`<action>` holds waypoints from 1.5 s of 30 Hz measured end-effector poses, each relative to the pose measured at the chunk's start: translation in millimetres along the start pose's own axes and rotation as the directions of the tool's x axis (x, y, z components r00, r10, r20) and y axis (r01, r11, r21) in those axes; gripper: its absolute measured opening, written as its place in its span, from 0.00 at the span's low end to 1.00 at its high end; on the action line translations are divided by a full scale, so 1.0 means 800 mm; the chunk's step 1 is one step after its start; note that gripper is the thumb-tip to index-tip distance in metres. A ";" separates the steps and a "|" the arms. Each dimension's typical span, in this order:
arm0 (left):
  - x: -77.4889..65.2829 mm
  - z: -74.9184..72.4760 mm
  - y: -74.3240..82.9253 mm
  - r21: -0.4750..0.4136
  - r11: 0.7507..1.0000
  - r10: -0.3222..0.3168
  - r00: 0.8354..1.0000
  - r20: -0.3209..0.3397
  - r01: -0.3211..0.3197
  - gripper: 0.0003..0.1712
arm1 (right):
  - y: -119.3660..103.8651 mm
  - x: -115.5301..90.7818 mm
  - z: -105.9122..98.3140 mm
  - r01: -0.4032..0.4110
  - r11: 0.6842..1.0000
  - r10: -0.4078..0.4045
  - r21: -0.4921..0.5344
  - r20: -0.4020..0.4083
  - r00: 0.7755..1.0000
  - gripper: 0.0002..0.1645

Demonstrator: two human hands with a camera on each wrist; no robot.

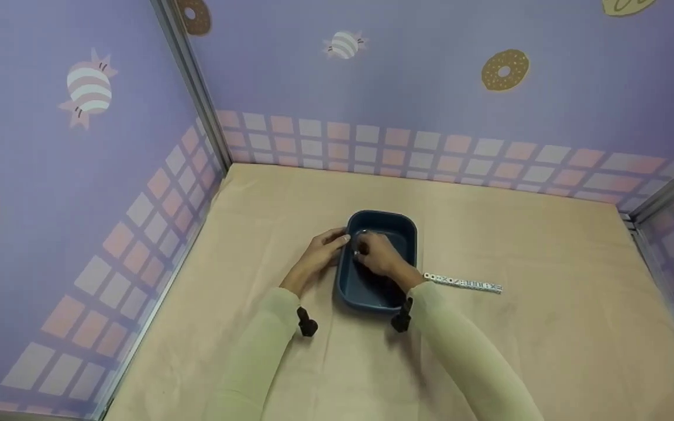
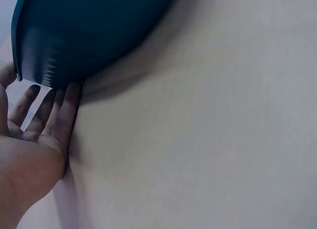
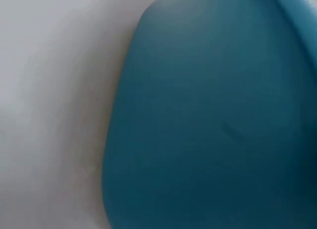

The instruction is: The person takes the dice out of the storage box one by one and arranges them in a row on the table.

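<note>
A dark blue rectangular plastic bin [image 1: 410, 234] stands on the cloth-covered table. At its left side is my left hand [image 1: 320, 252], thumb on the rim and fingers against the outside of the wall; the left wrist view shows these fingers [image 2: 64, 115] low at the wall. My right hand [image 1: 381, 255] reaches down inside the bin, with fingers curled at a small, shiny, partly clear thing [image 1: 358, 241] near the left wall. The hand covers most of that thing, and I cannot tell its kind. The right wrist view shows only the bin's blue wall [image 3: 198, 115].
Just right of the bin, a narrow row of white pieces with dark marks [image 1: 463, 282] lies on the beige cloth [image 1: 547, 339]. Purple printed panels [image 1: 419, 105] wall the table at the back and both sides, joined by metal corner posts [image 1: 193, 82].
</note>
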State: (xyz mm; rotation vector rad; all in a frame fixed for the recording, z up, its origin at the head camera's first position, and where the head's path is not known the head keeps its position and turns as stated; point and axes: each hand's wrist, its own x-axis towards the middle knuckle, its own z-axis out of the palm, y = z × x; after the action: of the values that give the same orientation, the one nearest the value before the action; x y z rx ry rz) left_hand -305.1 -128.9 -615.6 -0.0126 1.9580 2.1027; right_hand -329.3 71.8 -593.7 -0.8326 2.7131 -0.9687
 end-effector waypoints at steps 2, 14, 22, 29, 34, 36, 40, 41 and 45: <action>-0.001 0.000 0.001 0.009 1.000 0.000 1.000 -0.008 0.000 0.32 | -0.005 -0.005 -0.008 0.033 0.999 -0.033 0.010 0.024 0.999 0.04; -0.002 0.002 0.004 0.083 0.996 0.016 1.000 -0.012 -0.015 0.33 | 0.006 -0.079 -0.104 0.153 0.988 -0.152 0.026 -0.037 0.988 0.05; -0.002 0.000 0.003 0.111 0.994 0.011 0.999 -0.032 -0.007 0.32 | 0.062 -0.140 -0.150 0.070 0.995 -0.063 0.076 -0.092 0.994 0.02; -0.002 0.003 0.004 0.063 0.998 0.020 1.000 -0.008 -0.019 0.31 | 0.122 -0.199 -0.180 -0.040 0.998 0.046 0.042 -0.147 0.988 0.06; 0.000 0.003 0.004 0.083 0.996 0.032 0.999 -0.011 -0.030 0.31 | 0.155 -0.236 -0.199 -0.110 0.994 0.112 0.021 -0.160 0.981 0.07; 0.000 0.003 0.004 0.098 0.995 0.038 0.999 -0.017 -0.036 0.31 | 0.167 -0.250 -0.204 -0.128 0.992 0.128 0.010 -0.153 0.980 0.06; 0.000 0.003 0.004 0.100 0.994 0.041 0.999 -0.015 -0.039 0.31 | 0.186 -0.275 -0.210 -0.168 0.986 0.165 -0.010 -0.146 0.975 0.05; 0.000 0.003 0.004 0.100 0.994 0.045 0.999 -0.014 -0.043 0.31 | 0.190 -0.281 -0.211 -0.182 0.983 0.179 -0.014 -0.142 0.974 0.06; -0.001 0.003 0.003 0.106 0.993 0.051 0.999 -0.016 -0.049 0.31 | 0.203 -0.297 -0.209 -0.259 0.966 0.255 -0.015 -0.121 0.959 0.07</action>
State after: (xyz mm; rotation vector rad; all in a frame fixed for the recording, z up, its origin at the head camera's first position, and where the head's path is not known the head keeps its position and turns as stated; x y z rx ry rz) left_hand -304.5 -127.1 -612.6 0.0380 2.0988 2.0337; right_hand -255.8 395.6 -575.7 -0.4220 2.8489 -0.9474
